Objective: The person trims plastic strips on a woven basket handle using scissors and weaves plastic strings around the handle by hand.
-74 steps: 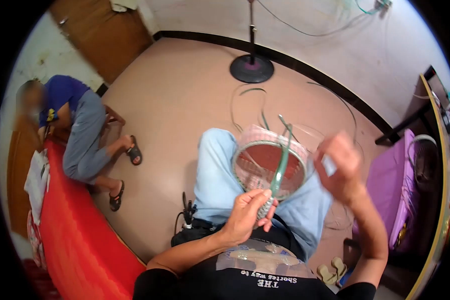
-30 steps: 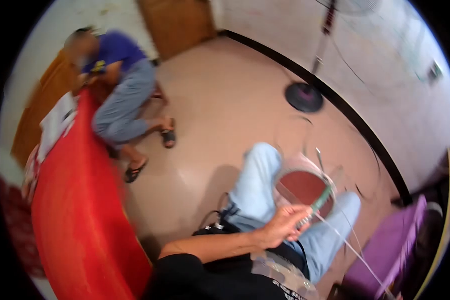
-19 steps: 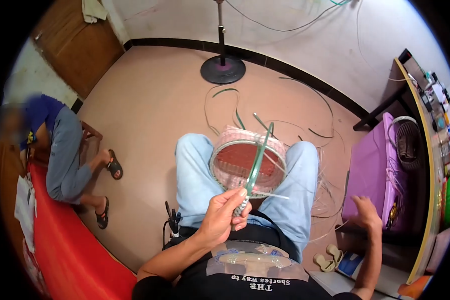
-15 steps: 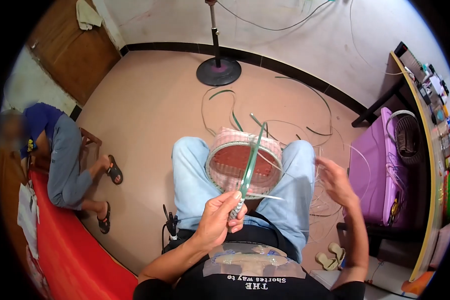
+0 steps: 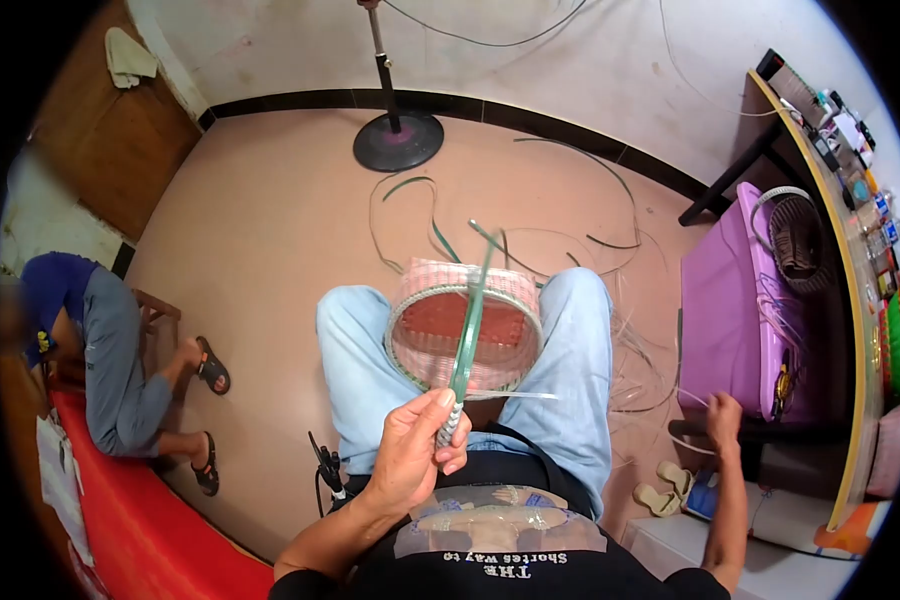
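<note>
A pink and white woven basket (image 5: 428,274) rests tilted between my knees, its mouth toward me and a red bottom showing inside. Its green handle strip (image 5: 467,345) rises over the opening, and the near part is wound with a whitish strip. My left hand (image 5: 418,448) is closed round that wound part, thumb on top. Off to the right, my right hand (image 5: 725,422) is closed on a thin translucent plastic strip (image 5: 692,396), which loops beside the fingers. A pale strip end (image 5: 520,395) sticks out sideways by the handle.
Loose green and clear strips lie on the floor ahead and right. A purple bin (image 5: 715,300) and a cluttered table (image 5: 838,290) stand to the right. A black stand base (image 5: 398,142) is ahead. At left, another person sits beside a red surface (image 5: 140,500).
My right hand has moved right and down, away from my knee, drawing the strip outward, and its fingers have closed. My left hand keeps its grip on the handle. The view has shifted slightly.
</note>
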Demonstrator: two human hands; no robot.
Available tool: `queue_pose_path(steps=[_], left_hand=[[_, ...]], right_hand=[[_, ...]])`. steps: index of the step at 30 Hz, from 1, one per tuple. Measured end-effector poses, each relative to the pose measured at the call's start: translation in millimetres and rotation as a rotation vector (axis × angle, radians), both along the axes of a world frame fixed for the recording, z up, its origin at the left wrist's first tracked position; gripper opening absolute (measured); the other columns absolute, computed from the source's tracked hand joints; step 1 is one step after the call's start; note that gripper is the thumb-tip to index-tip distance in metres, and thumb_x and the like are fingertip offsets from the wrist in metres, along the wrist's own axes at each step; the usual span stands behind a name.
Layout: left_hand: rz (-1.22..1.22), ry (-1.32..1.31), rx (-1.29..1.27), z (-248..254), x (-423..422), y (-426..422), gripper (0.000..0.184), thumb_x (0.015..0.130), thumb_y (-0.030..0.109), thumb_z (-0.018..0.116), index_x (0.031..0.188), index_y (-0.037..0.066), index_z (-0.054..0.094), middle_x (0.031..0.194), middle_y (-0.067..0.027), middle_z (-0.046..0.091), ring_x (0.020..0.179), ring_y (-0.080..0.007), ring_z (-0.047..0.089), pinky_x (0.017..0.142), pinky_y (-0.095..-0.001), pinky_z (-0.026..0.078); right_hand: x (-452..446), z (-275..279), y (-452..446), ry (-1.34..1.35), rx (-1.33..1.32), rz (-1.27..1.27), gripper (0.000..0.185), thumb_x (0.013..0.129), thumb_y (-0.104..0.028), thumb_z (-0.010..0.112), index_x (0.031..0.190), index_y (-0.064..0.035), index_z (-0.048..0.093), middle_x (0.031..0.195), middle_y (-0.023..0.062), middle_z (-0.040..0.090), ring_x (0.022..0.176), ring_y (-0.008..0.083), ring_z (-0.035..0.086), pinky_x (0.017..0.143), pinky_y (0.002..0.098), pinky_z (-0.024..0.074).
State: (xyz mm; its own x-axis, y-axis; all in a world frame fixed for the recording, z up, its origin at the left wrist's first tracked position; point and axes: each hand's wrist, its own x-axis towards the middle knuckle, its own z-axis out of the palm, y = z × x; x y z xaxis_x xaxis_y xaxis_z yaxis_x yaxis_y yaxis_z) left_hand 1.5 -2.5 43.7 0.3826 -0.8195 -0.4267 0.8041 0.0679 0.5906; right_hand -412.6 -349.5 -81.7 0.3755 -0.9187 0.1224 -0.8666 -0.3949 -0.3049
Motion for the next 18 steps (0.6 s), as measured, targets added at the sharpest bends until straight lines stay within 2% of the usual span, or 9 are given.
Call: queue_pose_path(steps=[1,5,7,9,10,11,13,17,18], left_hand=[[0.001,0.007,-0.015,0,0,0,0.026,0.097,0.020,0.047,0.112,0.000,0.055,0.067,-0.0034,0.049,0.049,-0.0054,0.036,0.043,-0.0205,0.034],[0.000,-0.019,-0.002,0,0,-1,0.026,0.098,0.021,0.045,0.111,0.000,0.055,0.066,-0.0039,0.049,0.049,-0.0063,0.036,0.043,-0.0213,0.034],[-0.010,-0.042,0.029,-2,-1,-2,0.029,0.099,0.022,0.041,0.113,0.000,0.053,0.064,-0.0044,0.047,0.048,-0.0076,0.035,0.043,-0.0226,0.035],[-0.016,-0.059,0.019,0,-2,-5,0.029,0.099,0.022,0.041,0.114,0.000,0.053,0.065,-0.0044,0.047,0.048,-0.0076,0.036,0.043,-0.0228,0.035],[-0.017,-0.069,0.016,1,-3,-6,0.030,0.099,0.022,0.041,0.115,0.000,0.053,0.065,-0.0044,0.047,0.049,-0.0076,0.036,0.043,-0.0230,0.036],[-0.014,-0.069,0.024,3,-4,-7,0.030,0.099,0.023,0.041,0.115,0.000,0.053,0.065,-0.0043,0.047,0.049,-0.0076,0.036,0.044,-0.0231,0.036],[-0.007,-0.080,0.037,5,-5,-8,0.031,0.099,0.023,0.041,0.117,0.000,0.052,0.066,-0.0043,0.047,0.049,-0.0076,0.036,0.044,-0.0233,0.037],[0.018,-0.068,0.018,4,-9,-7,0.025,0.098,0.023,0.043,0.104,0.001,0.055,0.066,-0.0048,0.048,0.049,-0.0086,0.039,0.044,-0.0248,0.039],[0.020,-0.058,0.027,4,-10,-7,0.022,0.098,0.023,0.044,0.096,0.003,0.054,0.066,-0.0056,0.050,0.049,-0.0093,0.040,0.044,-0.0256,0.040]], right_hand=[[-42,10,4,0.220,-0.044,-0.164,0.019,0.083,-0.014,0.056,0.078,0.0040,0.059,0.078,0.0277,0.057,0.076,0.0431,0.058,0.065,0.0463,0.0436],[-180,18,19,0.530,0.128,-0.685,0.016,0.082,-0.007,0.052,0.094,0.0009,0.058,0.107,0.0256,0.060,0.098,0.0450,0.056,0.082,0.0491,0.0461],[-188,4,8,0.670,0.188,-0.543,0.019,0.082,-0.008,0.055,0.098,0.0016,0.058,0.102,0.0255,0.060,0.094,0.0437,0.057,0.082,0.0477,0.0461],[-119,14,6,0.500,-0.125,-0.100,0.019,0.082,-0.007,0.057,0.100,0.0009,0.059,0.097,0.0242,0.061,0.089,0.0412,0.058,0.081,0.0441,0.0469],[-91,2,-2,0.256,-0.481,0.114,0.016,0.085,-0.006,0.056,0.098,0.0002,0.061,0.093,0.0223,0.062,0.085,0.0413,0.057,0.078,0.0406,0.0469],[2,52,21,-0.041,-0.221,0.111,0.013,0.086,-0.007,0.056,0.094,0.0021,0.060,0.084,0.0200,0.061,0.076,0.0360,0.058,0.072,0.0386,0.0466],[131,108,83,-0.723,0.288,0.062,0.013,0.090,-0.007,0.055,0.090,0.0031,0.062,0.068,0.0025,0.054,0.065,0.0067,0.050,0.057,0.0231,0.0426],[236,147,172,-0.774,1.455,0.618,0.025,0.094,-0.018,0.053,0.107,0.0029,0.058,0.081,0.0090,0.063,0.063,0.0129,0.057,0.055,0.0240,0.0458],[256,140,189,-0.868,1.625,0.555,0.027,0.095,-0.018,0.053,0.111,0.0026,0.056,0.084,0.0090,0.062,0.065,0.0127,0.056,0.056,0.0243,0.0454]])
